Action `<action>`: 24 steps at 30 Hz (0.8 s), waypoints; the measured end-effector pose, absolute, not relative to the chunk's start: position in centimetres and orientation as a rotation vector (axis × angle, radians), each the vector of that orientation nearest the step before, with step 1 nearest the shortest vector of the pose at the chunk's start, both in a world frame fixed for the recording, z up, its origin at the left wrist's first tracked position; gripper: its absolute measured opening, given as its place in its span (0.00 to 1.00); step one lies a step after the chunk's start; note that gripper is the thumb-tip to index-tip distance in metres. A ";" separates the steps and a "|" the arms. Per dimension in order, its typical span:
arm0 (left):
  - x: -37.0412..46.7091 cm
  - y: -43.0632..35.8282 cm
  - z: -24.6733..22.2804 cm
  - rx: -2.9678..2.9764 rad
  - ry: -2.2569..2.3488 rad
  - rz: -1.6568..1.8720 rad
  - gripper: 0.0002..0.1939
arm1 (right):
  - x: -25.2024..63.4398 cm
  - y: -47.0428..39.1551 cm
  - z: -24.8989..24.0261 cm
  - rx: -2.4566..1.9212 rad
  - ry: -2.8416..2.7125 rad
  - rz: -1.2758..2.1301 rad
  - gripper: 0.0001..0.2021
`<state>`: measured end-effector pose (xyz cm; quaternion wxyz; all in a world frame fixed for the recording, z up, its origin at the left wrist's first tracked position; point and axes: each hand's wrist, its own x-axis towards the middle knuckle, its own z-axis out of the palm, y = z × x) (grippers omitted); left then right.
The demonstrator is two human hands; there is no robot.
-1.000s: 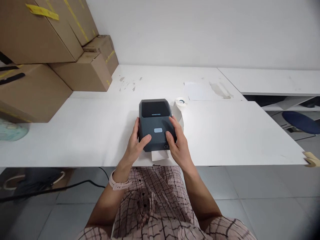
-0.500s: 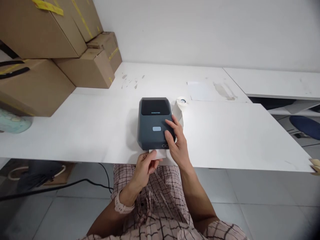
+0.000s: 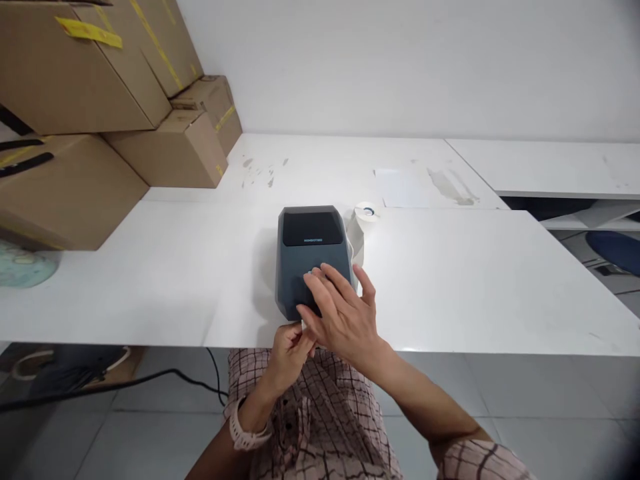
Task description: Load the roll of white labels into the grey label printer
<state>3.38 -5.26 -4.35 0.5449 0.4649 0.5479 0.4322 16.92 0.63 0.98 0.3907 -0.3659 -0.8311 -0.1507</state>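
Observation:
A dark blue-grey label printer (image 3: 313,257) with a black window sits near the table's front edge. At its front, my left hand (image 3: 289,350) is closed in a pinch on the white label paper (image 3: 303,325), of which only a sliver shows. Across the printer's top lies my right hand (image 3: 343,317), fingers spread and holding nothing, with fingertips over the light button and covering most of it. Behind the printer on the right stands a white paper roll (image 3: 367,213), and its strip (image 3: 356,243) runs down along the printer's side.
Stacked cardboard boxes (image 3: 170,150) occupy the left of the white table (image 3: 450,280). A turquoise item (image 3: 25,265) is at the left edge. A white sheet (image 3: 403,188) lies farther back. Below, a black cable (image 3: 165,375) crosses over the floor; a blue seat (image 3: 615,249) is at right.
My right hand has moved from the printer's right side onto its top, over the button. My left hand keeps its pinch on the label paper. The view has shifted slightly.

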 end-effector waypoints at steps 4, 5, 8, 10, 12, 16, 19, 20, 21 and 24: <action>3.6 -5.6 -4.6 1.219 1.338 1.081 0.29 | 17.3 0.7 1.1 -0.897 -2.246 -0.413 0.21; 3.6 -5.9 -4.6 1.255 1.368 1.116 0.28 | 17.5 0.7 1.0 -0.907 -2.257 -0.342 0.22; 3.6 -7.0 -4.7 1.363 1.493 1.448 0.23 | 18.1 0.2 0.1 -0.944 -2.253 -0.044 0.27; 3.3 -7.2 -4.6 1.373 1.609 1.796 0.17 | 18.5 -0.7 -0.8 -0.998 -2.209 0.120 0.34; 2.9 -6.7 -4.2 1.316 1.698 1.912 0.12 | 18.9 -1.7 -1.5 -1.074 -2.115 0.235 0.41; 2.2 -4.6 -2.7 1.213 1.453 1.592 0.29 | 19.5 -2.8 -1.0 -1.138 -1.910 0.484 0.43; 1.8 -2.9 -1.2 1.251 1.271 1.613 0.32 | 20.1 -2.1 1.0 -1.065 -1.815 0.645 0.42; 1.7 -2.1 -0.8 1.280 1.247 1.641 0.32 | 20.2 -1.5 1.9 -1.027 -1.792 0.673 0.41; 1.5 -1.3 -0.4 1.302 1.232 1.672 0.32 | 20.3 -0.8 2.7 -0.991 -1.777 0.684 0.39; 0.7 2.0 0.0 1.308 1.248 1.735 0.32 | 19.9 1.9 5.1 -0.927 -1.761 0.638 0.37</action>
